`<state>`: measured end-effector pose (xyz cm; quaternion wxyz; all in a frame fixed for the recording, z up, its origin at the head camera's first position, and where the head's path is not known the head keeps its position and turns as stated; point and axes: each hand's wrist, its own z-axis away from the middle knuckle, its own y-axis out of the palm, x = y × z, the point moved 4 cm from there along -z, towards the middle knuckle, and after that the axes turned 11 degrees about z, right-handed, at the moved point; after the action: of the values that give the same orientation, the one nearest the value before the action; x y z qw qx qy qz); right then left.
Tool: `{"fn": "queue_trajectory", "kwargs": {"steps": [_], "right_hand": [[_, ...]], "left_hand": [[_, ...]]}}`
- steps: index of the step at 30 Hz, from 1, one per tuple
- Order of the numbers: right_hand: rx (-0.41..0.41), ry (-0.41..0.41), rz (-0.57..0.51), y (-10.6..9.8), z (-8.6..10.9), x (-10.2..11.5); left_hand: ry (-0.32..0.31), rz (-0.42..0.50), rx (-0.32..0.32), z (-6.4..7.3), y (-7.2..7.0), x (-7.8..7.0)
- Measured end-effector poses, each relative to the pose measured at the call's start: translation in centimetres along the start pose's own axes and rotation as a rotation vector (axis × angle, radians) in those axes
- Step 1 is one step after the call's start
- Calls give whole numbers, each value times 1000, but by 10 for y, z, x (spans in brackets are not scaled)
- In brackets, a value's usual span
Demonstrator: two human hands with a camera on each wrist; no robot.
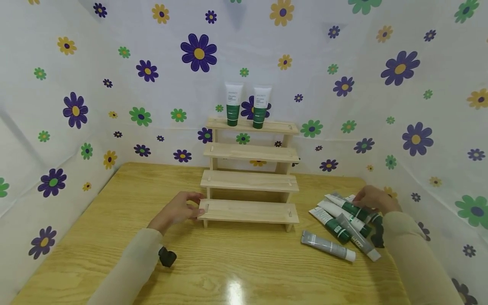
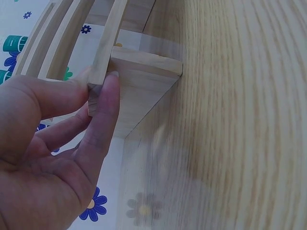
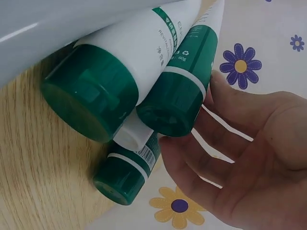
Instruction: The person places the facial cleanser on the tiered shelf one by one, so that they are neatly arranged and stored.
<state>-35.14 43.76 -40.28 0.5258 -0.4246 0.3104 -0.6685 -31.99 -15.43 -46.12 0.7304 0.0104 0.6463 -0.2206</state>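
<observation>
My left hand pinches the left end of the lowest shelf of a stepped wooden display stand; in the left wrist view, thumb and fingers lie on either side of the board's end. Two white-and-green squeeze tubes stand upright on the top step. At the right, my right hand is at a pile of tubes. In the right wrist view its thumb and fingers are curled about a green-and-white squeeze tube, the thumb touching its side. Some fingertips are hidden behind that tube.
Beside the stand's right end lie several loose tubes, among them a grey tube apart at the front and another grey tube across the pile. The wooden table is backed by a flower-print sheet.
</observation>
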Motion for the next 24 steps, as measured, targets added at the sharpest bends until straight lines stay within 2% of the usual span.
{"fn": "queue_trajectory", "kwargs": {"steps": [5, 9, 14, 20, 24], "right_hand": [[54, -17, -5, 5, 2, 4], [67, -18, -20, 11, 0, 6], [53, -45, 35, 16, 1, 12], [30, -29, 105, 20, 2, 21], [10, -49, 142, 20, 2, 24]], "left_hand": [[-5, 1, 3, 1, 0, -1], [-1, -3, 2, 1, -1, -2], [-1, -10, 7, 0, -1, -1], [-2, -12, 14, 0, -1, 0], [2, -13, 16, -1, -1, -1]]}}
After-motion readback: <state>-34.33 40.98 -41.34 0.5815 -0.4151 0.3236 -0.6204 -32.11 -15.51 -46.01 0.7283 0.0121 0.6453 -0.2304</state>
